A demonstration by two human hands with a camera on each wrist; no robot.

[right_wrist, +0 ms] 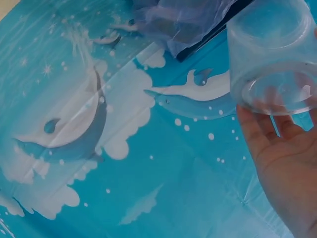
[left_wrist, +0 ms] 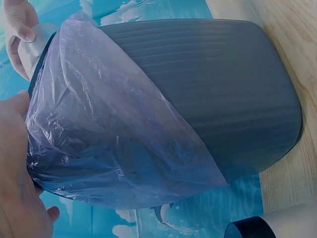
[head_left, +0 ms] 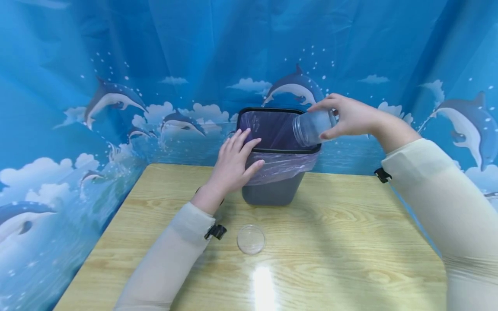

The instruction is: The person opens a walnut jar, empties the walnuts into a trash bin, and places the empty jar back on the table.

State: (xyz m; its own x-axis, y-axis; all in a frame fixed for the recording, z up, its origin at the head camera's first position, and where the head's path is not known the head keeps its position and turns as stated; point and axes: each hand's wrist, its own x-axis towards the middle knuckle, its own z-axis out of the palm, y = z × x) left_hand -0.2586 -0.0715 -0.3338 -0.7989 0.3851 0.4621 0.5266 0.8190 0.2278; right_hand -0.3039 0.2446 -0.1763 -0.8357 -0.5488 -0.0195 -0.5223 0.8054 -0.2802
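My right hand (head_left: 350,115) grips a clear plastic jar (head_left: 313,128) by its base end. The jar lies tipped on its side, its threaded mouth over the right part of the trash bin's opening. In the right wrist view the jar (right_wrist: 270,59) looks see-through, with no contents showing. My left hand (head_left: 235,162) rests on the left side of the grey trash bin (head_left: 272,192), fingers spread over the black rim and thumb against the outside. A thin purple bag (left_wrist: 109,119) lines the bin and folds down over its outer wall. A round clear lid (head_left: 250,239) lies flat on the table.
The bin stands near the back edge of a wood-grain table (head_left: 350,242). A blue curtain (head_left: 218,52) printed with dolphins hangs behind and along the sides. Black clips (head_left: 383,175) sit at both sleeve cuffs.
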